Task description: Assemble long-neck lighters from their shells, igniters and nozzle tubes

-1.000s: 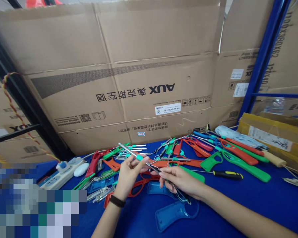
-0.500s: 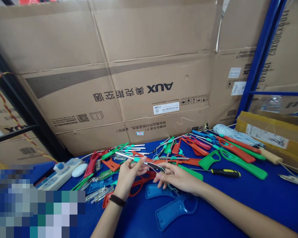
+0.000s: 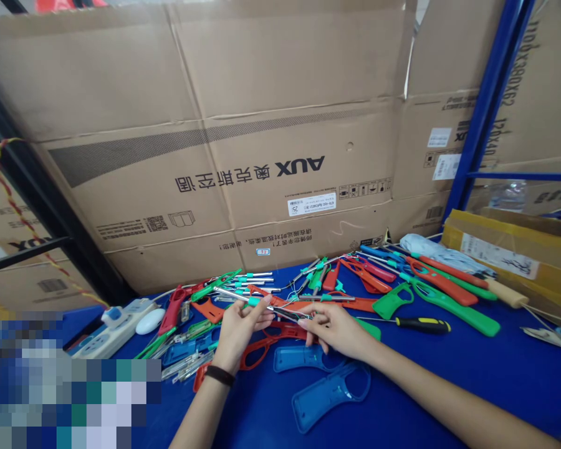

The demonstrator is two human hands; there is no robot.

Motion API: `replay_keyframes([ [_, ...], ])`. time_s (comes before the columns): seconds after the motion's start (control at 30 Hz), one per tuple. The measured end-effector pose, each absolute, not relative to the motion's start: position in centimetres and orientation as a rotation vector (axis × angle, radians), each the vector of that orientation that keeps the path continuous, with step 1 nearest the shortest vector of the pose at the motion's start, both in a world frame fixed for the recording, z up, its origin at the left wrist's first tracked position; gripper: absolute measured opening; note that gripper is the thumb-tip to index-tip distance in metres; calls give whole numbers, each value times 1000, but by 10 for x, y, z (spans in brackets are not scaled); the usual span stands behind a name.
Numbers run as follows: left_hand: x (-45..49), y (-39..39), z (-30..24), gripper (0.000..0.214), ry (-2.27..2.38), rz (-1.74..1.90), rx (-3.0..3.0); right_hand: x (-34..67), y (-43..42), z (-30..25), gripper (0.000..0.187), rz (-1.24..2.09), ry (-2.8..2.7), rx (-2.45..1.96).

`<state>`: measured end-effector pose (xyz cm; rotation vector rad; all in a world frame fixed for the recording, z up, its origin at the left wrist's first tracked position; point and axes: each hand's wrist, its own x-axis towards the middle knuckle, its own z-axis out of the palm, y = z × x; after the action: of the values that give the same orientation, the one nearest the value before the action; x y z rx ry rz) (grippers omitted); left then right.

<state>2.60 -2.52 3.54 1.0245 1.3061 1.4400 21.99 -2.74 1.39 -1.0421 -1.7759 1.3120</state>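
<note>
My left hand pinches a thin metal tube with a teal collar, its tip pointing up and left. My right hand is closed on the tube's other end, where thin wires trail from it. Both hands hover just above the blue table. Under and before them lie blue plastic handle shells and an orange-red shell. A dark band sits on my left wrist.
Several red, green and orange lighter handles and metal tubes are strewn across the table's far side. A black-and-yellow screwdriver lies right of my hands. A white power strip sits left. Cardboard boxes wall the back; a blue rack post stands right.
The metal tube has tilted down from a steep diagonal to lie flatter. My right hand has shifted up and right, off the blue shell, closer to the tube's end.
</note>
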Motion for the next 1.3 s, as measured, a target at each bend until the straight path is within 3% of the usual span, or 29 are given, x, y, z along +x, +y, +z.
replay_keyframes([
  [0.47,23,-28,42,44,1332,1397,971,222,-30,22,11,865,-1857,-1086],
  [0.73,25,-26,40,44,1356,1389,921,224,-33,26,13,652,-1917,-970],
  [0.9,26,-25,39,47,1348,1397,910,223,-31,25,23,837,-1848,-1021],
  [1.07,25,-25,39,41,1316,1418,931,224,-27,23,21,903,-1805,-1074],
  [1.3,25,-26,38,40,1295,1428,949,226,-32,28,19,650,-1912,-1052],
])
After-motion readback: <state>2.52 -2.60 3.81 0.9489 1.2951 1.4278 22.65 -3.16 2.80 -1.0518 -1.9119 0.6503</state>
